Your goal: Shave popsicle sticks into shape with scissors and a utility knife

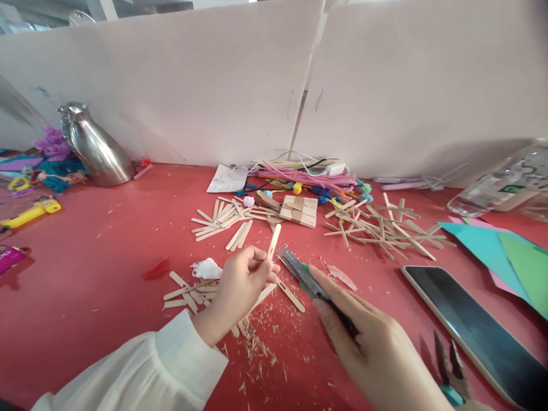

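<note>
My left hand (pixel 239 286) is closed in a pinch round a wooden craft stick (pixel 273 240), holding it upright just above the red table (pixel 94 270). My right hand (pixel 376 349) grips a utility knife (pixel 303 278) with a green slider, its blade end pointing toward the stick's lower part. Wood shavings (pixel 256 344) lie scattered under both hands. Cut stick pieces (pixel 186 289) rest beside my left hand.
Loose sticks (pixel 223 218), a glued stick panel (pixel 300 209), crossed sticks (pixel 382 228) and pipe cleaners (pixel 309 177) lie behind. A phone (pixel 472 329) and pliers (pixel 452 374) sit right, coloured paper (pixel 512 258) and a plastic bottle (pixel 502 185) farther right, a steel jug (pixel 95 146) left.
</note>
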Demonstrator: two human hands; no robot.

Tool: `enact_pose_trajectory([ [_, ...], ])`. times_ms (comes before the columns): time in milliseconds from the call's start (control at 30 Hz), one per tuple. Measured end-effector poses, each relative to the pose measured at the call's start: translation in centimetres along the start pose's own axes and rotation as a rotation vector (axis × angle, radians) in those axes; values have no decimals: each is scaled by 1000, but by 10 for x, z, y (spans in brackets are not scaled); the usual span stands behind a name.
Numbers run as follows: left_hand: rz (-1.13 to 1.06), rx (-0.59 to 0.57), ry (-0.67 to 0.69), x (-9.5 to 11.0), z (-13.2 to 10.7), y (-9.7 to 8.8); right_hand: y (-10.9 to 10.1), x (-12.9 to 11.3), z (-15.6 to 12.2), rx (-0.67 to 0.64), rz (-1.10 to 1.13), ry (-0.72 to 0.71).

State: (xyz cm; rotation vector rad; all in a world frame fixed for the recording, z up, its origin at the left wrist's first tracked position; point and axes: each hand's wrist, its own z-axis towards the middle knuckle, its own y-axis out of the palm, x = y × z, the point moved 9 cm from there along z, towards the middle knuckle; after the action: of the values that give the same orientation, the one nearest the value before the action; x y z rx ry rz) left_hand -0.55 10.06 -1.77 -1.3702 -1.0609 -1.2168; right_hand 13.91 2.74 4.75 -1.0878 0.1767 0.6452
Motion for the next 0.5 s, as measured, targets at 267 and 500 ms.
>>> enact_pose_trajectory([
  [267, 134, 7, 102, 3, -2, -2, 0, -6, -3, 27, -28, -50],
  [500, 457, 77, 243, 28, -8, -4, -3, -18, -5, 84, -142, -136],
])
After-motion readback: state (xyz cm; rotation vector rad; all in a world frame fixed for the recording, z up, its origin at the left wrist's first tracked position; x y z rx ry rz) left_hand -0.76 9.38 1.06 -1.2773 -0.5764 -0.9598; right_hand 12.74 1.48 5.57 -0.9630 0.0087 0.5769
